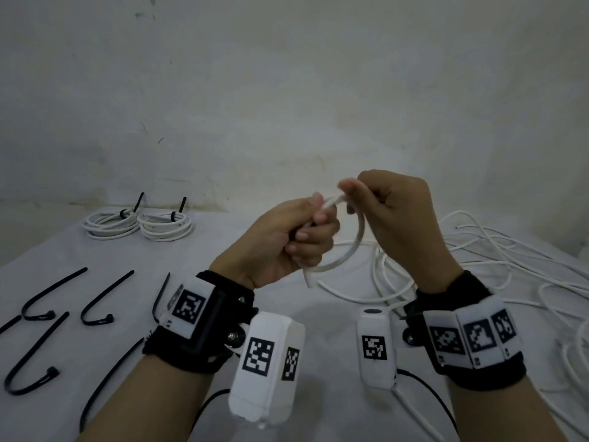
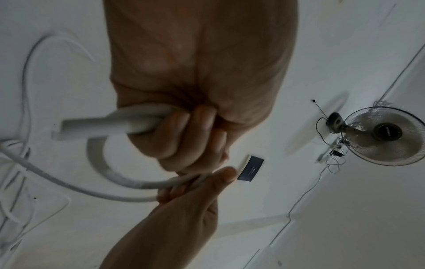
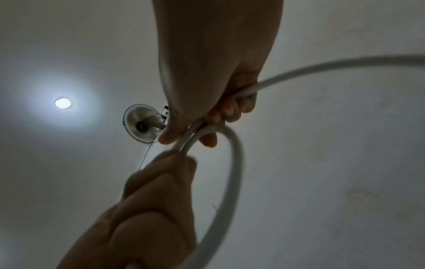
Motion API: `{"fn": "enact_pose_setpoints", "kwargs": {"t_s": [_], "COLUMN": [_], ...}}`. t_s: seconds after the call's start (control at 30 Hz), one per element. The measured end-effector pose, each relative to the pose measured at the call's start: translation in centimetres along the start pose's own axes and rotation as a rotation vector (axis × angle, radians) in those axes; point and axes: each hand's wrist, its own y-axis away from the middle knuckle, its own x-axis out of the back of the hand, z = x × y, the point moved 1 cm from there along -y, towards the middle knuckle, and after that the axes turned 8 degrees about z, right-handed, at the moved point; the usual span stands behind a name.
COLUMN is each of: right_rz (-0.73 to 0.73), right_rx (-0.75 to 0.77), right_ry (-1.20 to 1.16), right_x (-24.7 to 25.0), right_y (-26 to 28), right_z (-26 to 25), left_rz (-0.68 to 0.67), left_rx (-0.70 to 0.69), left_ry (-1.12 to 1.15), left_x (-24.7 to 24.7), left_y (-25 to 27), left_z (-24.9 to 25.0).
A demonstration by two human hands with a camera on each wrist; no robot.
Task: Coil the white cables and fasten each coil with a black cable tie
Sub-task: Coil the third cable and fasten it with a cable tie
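Both hands are raised above the table and hold one white cable [image 1: 349,248] bent into a single small loop. My left hand [image 1: 310,228] grips the cable in a fist, and the cut end [image 1: 307,279] pokes out below it. My right hand [image 1: 349,194] pinches the top of the loop right next to the left fingers. In the left wrist view the left fingers [image 2: 184,127] curl round the cable [image 2: 103,123]. In the right wrist view the right fingertips [image 3: 214,140] press the loop [image 3: 236,163] together; the cable's long part trails off right.
Two finished coils [image 1: 110,223] [image 1: 165,228], each with a black tie, lie at the table's back left. Several loose black cable ties [image 1: 105,298] lie along the left front. A tangle of loose white cables [image 1: 497,256] covers the right side. A wall stands close behind.
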Motion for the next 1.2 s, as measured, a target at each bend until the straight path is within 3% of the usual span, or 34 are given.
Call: {"fn": "enact_pose_setpoints", "kwargs": {"t_s": [0.17, 0.27, 0.33, 0.4, 0.5, 0.63, 0.8, 0.93, 1.07, 1.2], "right_rz": [-0.144, -0.154, -0.111, -0.084, -0.209, -0.486, -0.652, -0.63, -0.551, -0.396], "right_rx": [-0.318, -0.455, -0.487, -0.465, -0.398, -0.35, -0.249, -0.187, -0.108, -0.114], "right_ry": [-0.086, -0.071, -0.098, -0.132, -0.008, 0.061, -0.016, -0.087, -0.099, -0.136], "right_x": [1.0, 1.0, 0.9, 0.6, -0.3, -1.5, -2.0, -1.5, -1.3, -1.1], "right_y": [1.4, 2.9, 3.3, 3.3, 3.1, 3.1, 2.0, 1.5, 1.1, 0.8], "right_z": [5.5, 8.3, 8.9, 8.6, 7.4, 5.2, 1.1, -1.1, -1.7, -1.0], "left_rz": [0.043, 0.035, 0.035, 0.124, 0.236, 0.359, 0.514, 0.547, 0.563, 0.478], "left_rx": [-0.223, -0.371, -0.443, -0.503, -0.566, -0.568, -0.542, -0.489, -0.363, -0.257], "left_ry": [0.233, 0.363, 0.424, 0.402, 0.364, 0.331, 0.174, 0.041, -0.253, -0.518], "left_x": [2.1, 4.4, 5.7, 6.5, 6.5, 6.0, 5.7, 4.9, 3.7, 2.6], "left_y": [0.1, 0.8, 1.3, 1.6, 1.5, 1.1, 0.4, -0.2, -0.8, -1.0], "left_z": [1.8, 3.4, 4.3, 4.6, 4.4, 4.1, 3.3, 2.1, 0.3, -1.2]}}
